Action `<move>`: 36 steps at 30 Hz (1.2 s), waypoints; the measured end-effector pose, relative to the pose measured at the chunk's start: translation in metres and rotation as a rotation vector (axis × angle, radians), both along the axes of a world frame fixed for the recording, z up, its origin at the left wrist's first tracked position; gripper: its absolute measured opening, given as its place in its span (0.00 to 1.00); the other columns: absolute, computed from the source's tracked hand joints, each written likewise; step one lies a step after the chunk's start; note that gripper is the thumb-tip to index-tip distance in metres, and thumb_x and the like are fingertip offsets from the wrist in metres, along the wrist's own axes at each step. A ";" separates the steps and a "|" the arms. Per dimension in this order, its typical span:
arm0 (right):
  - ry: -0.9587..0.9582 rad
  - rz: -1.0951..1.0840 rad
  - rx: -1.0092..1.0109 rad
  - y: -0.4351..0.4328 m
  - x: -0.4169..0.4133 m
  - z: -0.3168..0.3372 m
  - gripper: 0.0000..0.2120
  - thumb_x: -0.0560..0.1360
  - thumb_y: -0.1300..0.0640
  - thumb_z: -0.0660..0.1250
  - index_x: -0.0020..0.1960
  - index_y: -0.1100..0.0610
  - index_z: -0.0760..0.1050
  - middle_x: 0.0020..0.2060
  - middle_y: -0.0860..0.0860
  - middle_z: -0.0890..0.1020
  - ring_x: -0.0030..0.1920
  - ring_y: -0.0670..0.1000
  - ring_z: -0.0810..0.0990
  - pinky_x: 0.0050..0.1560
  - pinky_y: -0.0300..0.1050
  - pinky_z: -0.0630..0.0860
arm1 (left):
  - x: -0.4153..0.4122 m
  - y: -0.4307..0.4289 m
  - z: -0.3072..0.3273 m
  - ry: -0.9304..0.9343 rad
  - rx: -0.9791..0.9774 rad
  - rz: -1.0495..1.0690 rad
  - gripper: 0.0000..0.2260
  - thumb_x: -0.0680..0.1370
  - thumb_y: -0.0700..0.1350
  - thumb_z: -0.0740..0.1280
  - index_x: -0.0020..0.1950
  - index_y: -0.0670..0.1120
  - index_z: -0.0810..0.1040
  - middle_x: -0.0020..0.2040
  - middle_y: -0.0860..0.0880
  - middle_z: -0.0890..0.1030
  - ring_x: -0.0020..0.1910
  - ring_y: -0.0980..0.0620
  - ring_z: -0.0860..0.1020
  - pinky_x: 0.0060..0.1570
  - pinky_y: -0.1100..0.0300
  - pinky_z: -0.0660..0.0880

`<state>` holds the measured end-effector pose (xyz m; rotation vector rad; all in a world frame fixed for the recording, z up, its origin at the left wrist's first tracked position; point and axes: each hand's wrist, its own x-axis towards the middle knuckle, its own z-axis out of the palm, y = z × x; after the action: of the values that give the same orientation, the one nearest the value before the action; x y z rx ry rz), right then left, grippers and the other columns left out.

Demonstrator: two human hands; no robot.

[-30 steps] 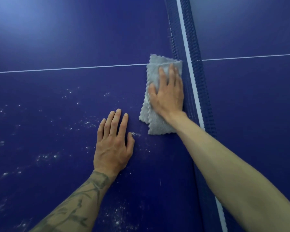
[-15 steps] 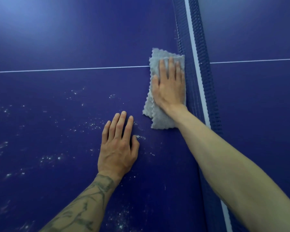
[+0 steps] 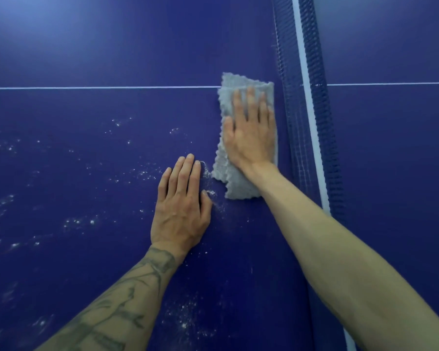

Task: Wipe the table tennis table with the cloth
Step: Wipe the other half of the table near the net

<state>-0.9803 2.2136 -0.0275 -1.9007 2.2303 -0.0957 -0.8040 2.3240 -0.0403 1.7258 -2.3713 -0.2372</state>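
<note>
The person is leaning over the blue table tennis table (image 3: 112, 46), and the right hand (image 3: 250, 133) is pressing flat on a folded grey microfibre cloth (image 3: 238, 187), fingers straight and spread a little, nothing curled round it. The cloth is lying lengthwise just beside the net (image 3: 314, 122), its far end crossing the white centre line (image 3: 99, 87). The left hand (image 3: 180, 211) is resting open on the surface, fingers straight and together, holding nothing, just beside the cloth's near corner.

To my eye the wiping is far from done: white dust specks (image 3: 145, 172) are scattering across the surface to the left and down toward the person.

To do this pass well, the palm should be bearing down evenly so the whole pad is dragging, not only the fingertips. The strokes want to be overlapping, working away from the net into the dusty patch. The cloth's edge could be catching in the mesh, so a small gap is wise. The bracing hand is sitting among the dust and will need lifting clear.
</note>
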 end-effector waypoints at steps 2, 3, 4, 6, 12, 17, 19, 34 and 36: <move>0.007 0.175 -0.024 0.021 0.020 -0.002 0.31 0.87 0.44 0.47 0.87 0.52 0.48 0.87 0.54 0.49 0.86 0.59 0.45 0.85 0.59 0.46 | 0.000 0.000 0.000 -0.006 -0.002 -0.005 0.26 0.84 0.44 0.56 0.81 0.37 0.64 0.82 0.40 0.64 0.82 0.43 0.61 0.82 0.43 0.57; 0.002 0.255 -0.036 0.038 0.023 -0.003 0.32 0.86 0.43 0.47 0.87 0.52 0.49 0.87 0.54 0.50 0.86 0.58 0.46 0.85 0.59 0.47 | 0.000 0.000 0.000 -0.006 0.002 -0.001 0.26 0.84 0.43 0.55 0.81 0.37 0.63 0.81 0.40 0.64 0.82 0.42 0.61 0.82 0.43 0.57; -0.005 0.290 -0.036 0.056 0.021 -0.004 0.32 0.86 0.42 0.47 0.87 0.52 0.49 0.87 0.54 0.50 0.86 0.58 0.45 0.85 0.58 0.47 | 0.000 0.000 0.002 0.000 0.011 0.007 0.25 0.84 0.43 0.54 0.81 0.36 0.63 0.81 0.39 0.65 0.82 0.42 0.62 0.82 0.43 0.57; 0.000 0.241 -0.015 0.083 0.002 -0.003 0.32 0.87 0.42 0.47 0.88 0.51 0.47 0.87 0.53 0.47 0.86 0.56 0.43 0.86 0.57 0.45 | 0.002 0.001 0.008 0.034 0.030 0.025 0.25 0.83 0.41 0.54 0.80 0.35 0.64 0.81 0.38 0.65 0.82 0.41 0.62 0.82 0.43 0.57; -0.018 -0.042 0.030 0.055 -0.027 0.004 0.31 0.87 0.46 0.48 0.88 0.52 0.45 0.87 0.54 0.45 0.86 0.57 0.41 0.85 0.60 0.44 | 0.029 0.041 0.019 0.059 0.010 0.159 0.24 0.83 0.42 0.59 0.79 0.37 0.66 0.80 0.39 0.66 0.81 0.40 0.64 0.81 0.41 0.59; -0.034 0.156 0.011 0.079 0.042 0.002 0.33 0.86 0.44 0.46 0.88 0.53 0.45 0.87 0.55 0.45 0.86 0.59 0.41 0.85 0.59 0.42 | 0.048 0.060 0.009 -0.030 0.058 0.194 0.26 0.85 0.47 0.57 0.82 0.37 0.63 0.82 0.39 0.62 0.82 0.40 0.60 0.82 0.41 0.56; -0.013 0.281 -0.011 0.109 0.039 -0.003 0.33 0.86 0.42 0.48 0.88 0.52 0.48 0.87 0.54 0.47 0.86 0.57 0.43 0.85 0.59 0.45 | 0.049 0.060 0.004 -0.034 0.055 0.192 0.27 0.85 0.48 0.56 0.82 0.38 0.62 0.83 0.40 0.61 0.83 0.41 0.59 0.83 0.42 0.53; 0.003 0.362 -0.045 0.119 0.045 -0.006 0.31 0.87 0.45 0.49 0.87 0.51 0.51 0.87 0.54 0.50 0.86 0.57 0.47 0.85 0.59 0.49 | 0.051 0.060 0.002 -0.026 0.037 0.201 0.26 0.84 0.47 0.56 0.82 0.39 0.62 0.83 0.41 0.61 0.83 0.42 0.58 0.82 0.42 0.53; 0.021 0.308 -0.024 0.136 0.015 -0.007 0.31 0.87 0.44 0.48 0.88 0.51 0.49 0.87 0.53 0.48 0.86 0.56 0.45 0.85 0.59 0.47 | 0.051 0.059 0.003 -0.019 0.034 0.203 0.26 0.84 0.46 0.57 0.82 0.39 0.63 0.83 0.41 0.62 0.83 0.41 0.59 0.82 0.42 0.53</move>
<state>-0.9657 2.3493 -0.0344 -2.2407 1.9276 -0.0545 -0.7532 2.3833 -0.0377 1.9752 -2.1953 -0.2311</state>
